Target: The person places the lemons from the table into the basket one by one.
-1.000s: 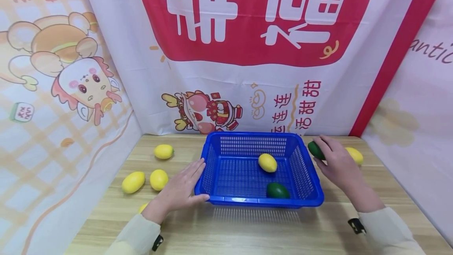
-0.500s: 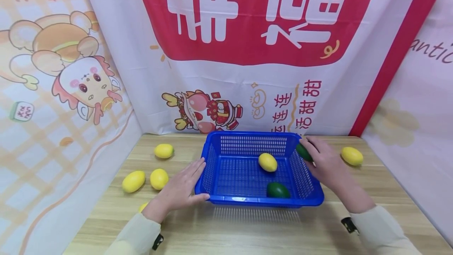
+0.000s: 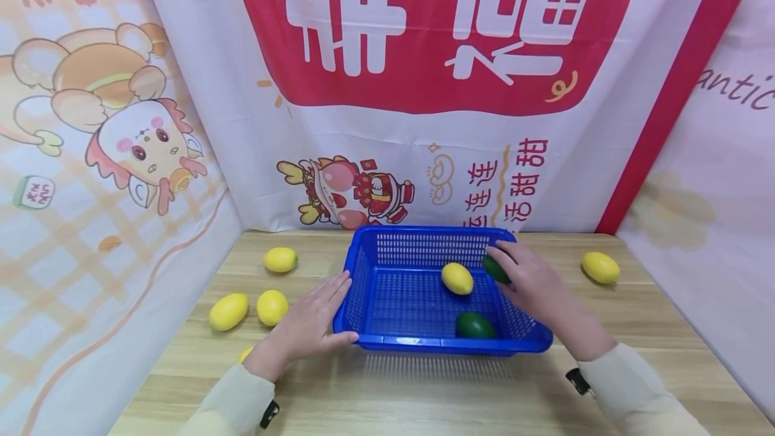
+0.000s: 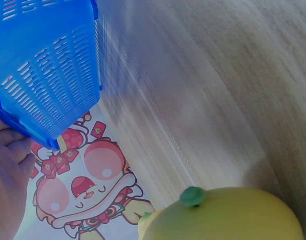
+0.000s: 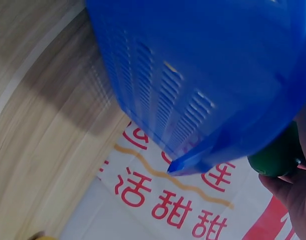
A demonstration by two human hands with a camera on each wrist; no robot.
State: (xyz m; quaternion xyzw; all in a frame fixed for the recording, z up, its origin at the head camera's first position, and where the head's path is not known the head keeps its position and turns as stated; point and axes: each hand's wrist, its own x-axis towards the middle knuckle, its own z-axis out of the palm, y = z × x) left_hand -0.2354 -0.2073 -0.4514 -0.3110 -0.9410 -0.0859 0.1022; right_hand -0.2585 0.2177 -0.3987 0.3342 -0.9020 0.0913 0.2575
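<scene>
A blue plastic basket [image 3: 412,342] with slotted walls stands on the wooden table. Inside it lie a yellow lemon [image 3: 457,278] and a dark green avocado [image 3: 475,325]. My right hand [image 3: 535,284] grips a second avocado [image 3: 496,269] just inside the basket's right rim; the right wrist view shows this avocado [image 5: 277,155] partly hidden by the hand. On the opposite side, my left hand [image 3: 311,318] rests against the basket's left rim, fingers extended and thumb at the front corner. In the left wrist view its fingers [image 4: 15,147] touch the rim.
Several lemons lie left of the basket, among them a far lemon [image 3: 280,260] and a near lemon [image 3: 229,311]; one is mostly hidden by the left wrist. Another lemon [image 3: 601,268] lies at the far right. A printed cloth [image 3: 424,173] hangs behind the table [image 3: 412,399].
My right hand has carried the avocado leftward from outside the right rim to inside the basket, uncovering the lemon at the right. My left hand has stayed in place.
</scene>
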